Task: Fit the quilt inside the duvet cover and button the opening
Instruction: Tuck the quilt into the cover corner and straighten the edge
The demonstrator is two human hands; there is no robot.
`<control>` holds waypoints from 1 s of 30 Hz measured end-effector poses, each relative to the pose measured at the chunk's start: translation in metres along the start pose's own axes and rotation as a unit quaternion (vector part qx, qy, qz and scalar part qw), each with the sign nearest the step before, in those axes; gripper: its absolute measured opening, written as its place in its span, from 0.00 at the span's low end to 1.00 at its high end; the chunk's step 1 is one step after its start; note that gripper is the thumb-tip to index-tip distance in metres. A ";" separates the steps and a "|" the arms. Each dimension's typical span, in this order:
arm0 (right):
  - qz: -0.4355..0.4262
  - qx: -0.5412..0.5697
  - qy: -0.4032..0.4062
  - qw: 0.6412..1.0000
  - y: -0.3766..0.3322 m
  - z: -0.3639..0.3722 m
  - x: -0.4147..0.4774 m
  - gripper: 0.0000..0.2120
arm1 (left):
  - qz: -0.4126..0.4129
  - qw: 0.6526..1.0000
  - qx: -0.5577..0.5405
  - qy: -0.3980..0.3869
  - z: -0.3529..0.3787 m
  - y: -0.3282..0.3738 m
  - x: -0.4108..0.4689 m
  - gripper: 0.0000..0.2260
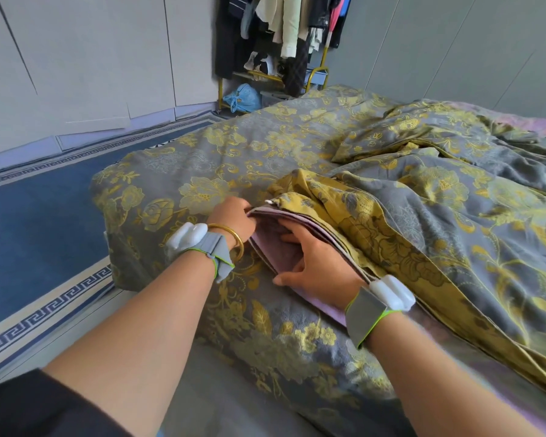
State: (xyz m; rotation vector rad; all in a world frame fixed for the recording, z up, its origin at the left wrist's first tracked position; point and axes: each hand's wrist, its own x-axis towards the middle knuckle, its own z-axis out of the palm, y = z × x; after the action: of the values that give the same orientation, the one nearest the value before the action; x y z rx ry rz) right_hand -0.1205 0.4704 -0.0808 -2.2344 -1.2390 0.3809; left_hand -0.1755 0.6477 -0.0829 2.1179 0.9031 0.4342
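head view: soft lilac quilt [270,247] half inside grey-gold flowery duvet cover [202,159]
left hand [234,216]: pinches cover edge
right hand [322,266]: flat on quilt
to do: buttons

left hand [234,217] fingertips: hidden behind quilt [273,247] edge | duvet cover [454,216]: cropped right

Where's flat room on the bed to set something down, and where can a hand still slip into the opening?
Flat: the smooth duvet cover beyond the left hand, toward the clothes rack. A hand passes over the purple quilt, between left hand and right hand. Crowded: the bunched folds on the right.
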 end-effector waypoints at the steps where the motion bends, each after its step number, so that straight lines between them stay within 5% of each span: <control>1: -0.001 -0.021 -0.022 1.000 0.000 -0.003 -0.001 0.44 | -0.016 1.000 -0.023 0.002 0.000 -0.002 0.000 0.06; 9: 0.028 -0.124 -0.043 0.991 0.002 -0.034 -0.035 0.24 | -0.113 0.978 -0.171 0.029 -0.003 0.005 -0.005 0.11; 16: 0.029 -0.301 0.027 0.953 0.008 -0.036 -0.056 0.05 | -0.164 0.960 -0.219 -0.065 -0.004 0.002 -0.010 0.06; 25: 0.057 -0.191 0.058 0.978 0.009 -0.041 -0.047 0.05 | -0.138 0.958 -0.249 0.032 -0.002 -0.005 0.006 0.10; 30: 0.084 -0.162 0.067 0.981 0.018 -0.054 -0.046 0.07 | -0.192 0.932 -0.306 -0.030 0.004 0.004 -0.002 0.07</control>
State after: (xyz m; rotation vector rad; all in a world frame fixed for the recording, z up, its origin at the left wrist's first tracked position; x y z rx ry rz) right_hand -0.1062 0.4064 -0.0486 -2.6031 -1.1091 0.0918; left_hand -0.1731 0.6427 -0.0822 1.3441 0.9668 0.3800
